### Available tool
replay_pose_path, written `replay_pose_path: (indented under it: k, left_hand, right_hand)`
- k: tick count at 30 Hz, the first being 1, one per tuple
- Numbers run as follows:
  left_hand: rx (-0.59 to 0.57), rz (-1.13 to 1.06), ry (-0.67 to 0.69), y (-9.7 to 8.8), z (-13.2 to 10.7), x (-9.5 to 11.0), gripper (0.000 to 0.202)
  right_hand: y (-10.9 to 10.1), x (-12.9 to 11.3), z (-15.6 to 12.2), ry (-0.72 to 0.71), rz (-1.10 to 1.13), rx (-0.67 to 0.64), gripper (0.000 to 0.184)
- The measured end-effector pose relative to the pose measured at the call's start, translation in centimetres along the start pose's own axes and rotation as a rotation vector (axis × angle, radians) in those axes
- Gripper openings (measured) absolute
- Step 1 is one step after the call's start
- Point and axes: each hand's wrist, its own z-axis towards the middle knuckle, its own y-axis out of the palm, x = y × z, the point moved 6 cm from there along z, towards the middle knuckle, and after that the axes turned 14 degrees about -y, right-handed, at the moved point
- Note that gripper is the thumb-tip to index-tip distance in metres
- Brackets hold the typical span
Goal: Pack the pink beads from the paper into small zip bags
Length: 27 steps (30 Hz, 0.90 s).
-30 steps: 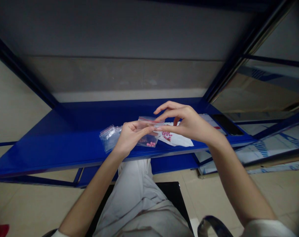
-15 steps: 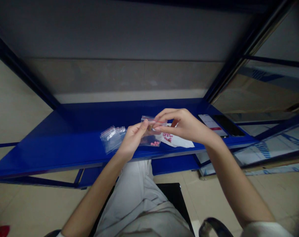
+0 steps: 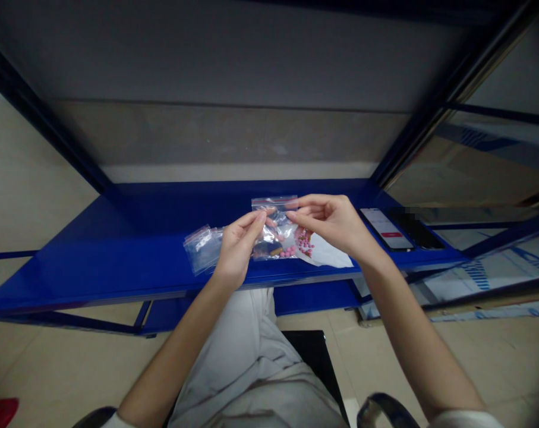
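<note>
Zip bag (image 3: pixel 276 229), one only, hangs upright between the two hands just above the front of the blue shelf (image 3: pixel 117 261), its sealed strip on top and running left to right. The left hand (image 3: pixel 238 249) pinches its left edge between thumb and forefinger, other fingers curled. The right hand (image 3: pixel 336 220) pinches the top right corner likewise, so both are equally near. Inside lie pink beads (image 3: pixel 287 252) and something dark (too small to count). On the shelf are a heap of empty bags (image 3: pixel 202 246) left of the left hand, at least two; one white paper (image 3: pixel 329 257) carrying loose beads (image 3: pixel 303 241) under the right hand; then one lit phone (image 3: pixel 387 229) and one dark phone (image 3: pixel 418 229).
</note>
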Motion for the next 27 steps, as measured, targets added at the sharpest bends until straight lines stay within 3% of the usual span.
replay_pose_path:
  k: [3, 15, 27]
  left_hand:
    - [0.010, 0.014, -0.049, -0.1, -0.6, -0.2, 0.025]
    - [0.055, 0.140, -0.081, -0.8, -0.9, -0.6, 0.042]
    - [-0.091, 0.144, -0.243, 0.4, -1.3, -2.6, 0.045]
  right_hand:
    - [0.3, 0.6, -0.8, 0.059, 0.081, 0.051, 0.026]
    - [1.5, 2.2, -1.2, 0.176, 0.183, 0.104, 0.030]
    - [2.0, 3.1, -1.4, 0.176, 0.172, 0.097, 0.030]
